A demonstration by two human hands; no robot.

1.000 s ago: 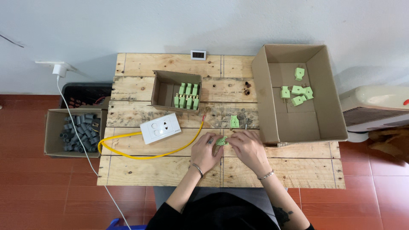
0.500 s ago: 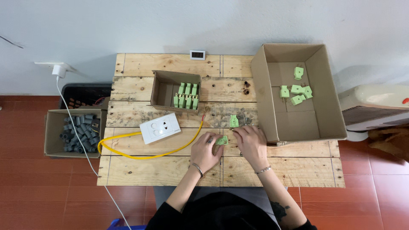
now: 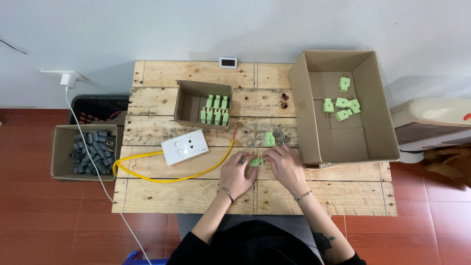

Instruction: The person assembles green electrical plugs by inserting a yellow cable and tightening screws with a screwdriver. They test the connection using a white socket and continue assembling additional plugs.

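My left hand [image 3: 236, 172] and my right hand [image 3: 285, 164] meet near the table's front, and both grip one small green plastic part [image 3: 256, 161] between their fingertips. Another green part [image 3: 270, 139] lies on the wooden table [image 3: 186, 194] just beyond my right hand. A small open cardboard box [image 3: 188, 101] at the middle of the table holds several green parts [image 3: 215, 110] in rows. The large cardboard box [image 3: 338, 140] to the right has several loose green parts [image 3: 341, 104] in it.
A white socket block [image 3: 184, 146] with a yellow cable [image 3: 167, 178] lies left of my hands. A small digital display [image 3: 228, 62] sits at the table's far edge. On the floor to the left stand a box of grey tubes [image 3: 88, 151] and a dark crate [image 3: 95, 109]. A beige appliance [image 3: 434, 126] stands at right.
Both hands stay together on the green part near the table's front. My right hand has shifted slightly; the green part beyond it still lies where it was.
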